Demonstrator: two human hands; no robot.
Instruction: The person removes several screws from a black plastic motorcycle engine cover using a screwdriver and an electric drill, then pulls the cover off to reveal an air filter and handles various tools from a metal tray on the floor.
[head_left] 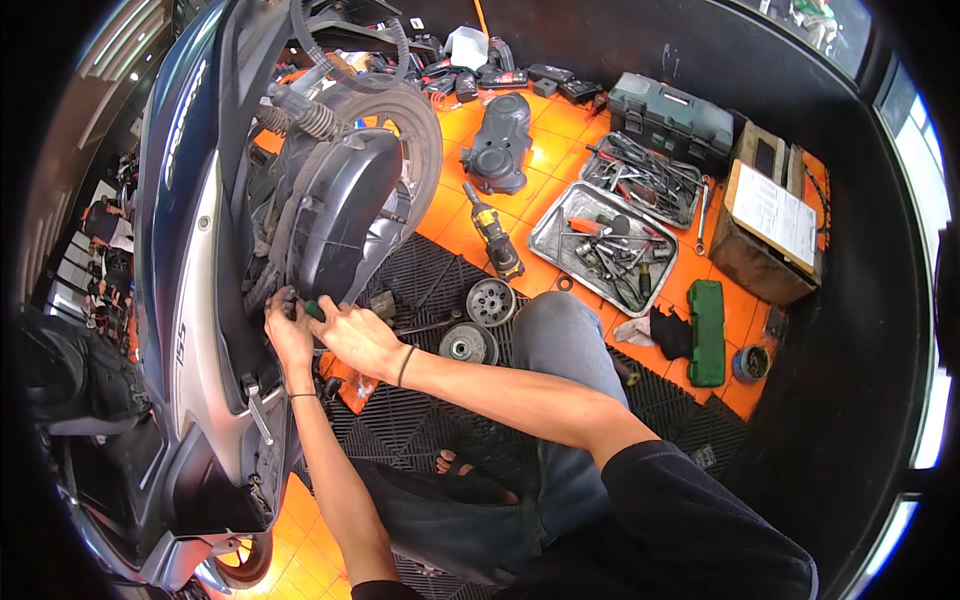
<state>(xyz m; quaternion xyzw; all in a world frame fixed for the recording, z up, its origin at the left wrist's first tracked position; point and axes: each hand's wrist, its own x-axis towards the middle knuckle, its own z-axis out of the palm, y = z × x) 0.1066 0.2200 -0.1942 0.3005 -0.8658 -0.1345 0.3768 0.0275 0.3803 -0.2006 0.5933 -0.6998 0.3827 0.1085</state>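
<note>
Both my hands work close together at the lower side of a scooter (pixel 200 270), beside its black air-box-like cover (pixel 352 215). My left hand (pixel 290 335) is closed at a small dark part by the engine; what its fingers grip is mostly hidden. Just to its right, my right hand (pixel 355 335) has its fingers curled on a small green piece (pixel 315 309), perhaps a tool handle. Below the hands lies an orange cloth or bag (pixel 357 390). The rear wheel (pixel 425 150) stands behind the cover.
A metal clutch bell (pixel 491 302) and a round pulley (pixel 468 344) lie on black matting. Beyond them are a yellow-black power tool (pixel 492 232), a grey engine cover (pixel 500 145) and a tool tray (pixel 602 245). Farther right are a green case (pixel 706 333) and a clipboard (pixel 770 215).
</note>
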